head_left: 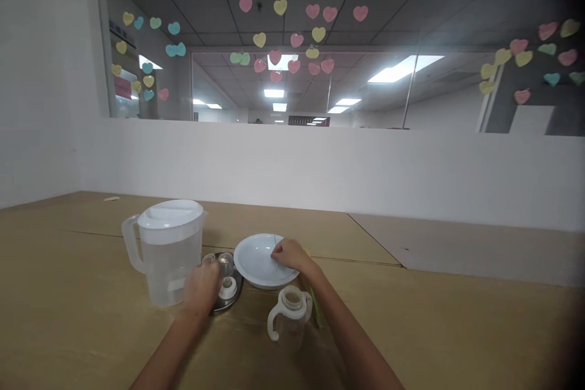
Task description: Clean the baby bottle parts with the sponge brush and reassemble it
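My right hand (291, 254) is over the right side of a white bowl (251, 259), its fingers pinched on a very thin, dark, stick-like thing (275, 240). My left hand (202, 285), blurred and curled, is at the left side of a dark round metal tray (228, 304). A clear round rim (209, 259) shows at its fingertips; what it grips is hidden. On the tray are a clear dome-shaped cap (225, 264) and a white ring with a nipple (227, 287). Below my right wrist stands an uncapped clear baby bottle (290, 323) with white handles.
A large clear pitcher (167, 268) with a white lid and handle stands left of the tray. Something yellow-green (316, 308) lies partly behind my right forearm. A white wall (274, 158) with a window above it borders the brown-covered table (457, 329).
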{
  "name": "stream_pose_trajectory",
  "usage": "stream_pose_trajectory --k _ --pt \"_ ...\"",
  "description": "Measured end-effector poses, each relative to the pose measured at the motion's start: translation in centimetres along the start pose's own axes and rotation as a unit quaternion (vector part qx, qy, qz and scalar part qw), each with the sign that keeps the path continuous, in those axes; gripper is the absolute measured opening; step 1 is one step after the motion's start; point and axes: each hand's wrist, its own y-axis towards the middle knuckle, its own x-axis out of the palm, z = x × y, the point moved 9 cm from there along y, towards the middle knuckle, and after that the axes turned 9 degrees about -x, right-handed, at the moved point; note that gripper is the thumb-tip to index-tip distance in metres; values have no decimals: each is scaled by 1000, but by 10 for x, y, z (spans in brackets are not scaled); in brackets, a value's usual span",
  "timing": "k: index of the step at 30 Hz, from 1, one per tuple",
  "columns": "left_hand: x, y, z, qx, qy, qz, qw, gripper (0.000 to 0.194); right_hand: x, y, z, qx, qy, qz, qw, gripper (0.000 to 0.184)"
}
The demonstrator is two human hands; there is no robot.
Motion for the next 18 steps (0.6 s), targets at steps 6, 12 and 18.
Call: stream_pose_trajectory --k 6,12,18 --pt "-47 -15 16 83 -188 139 969 33 -60 -18 -31 -46 145 125 980 23" --pt "-41 -21 35 130 -362 140 912 32 -92 -41 -54 -93 205 203 953 18" --pt "-36 -29 53 166 -369 143 903 34 -96 -55 -65 -117 233 211 942 19"
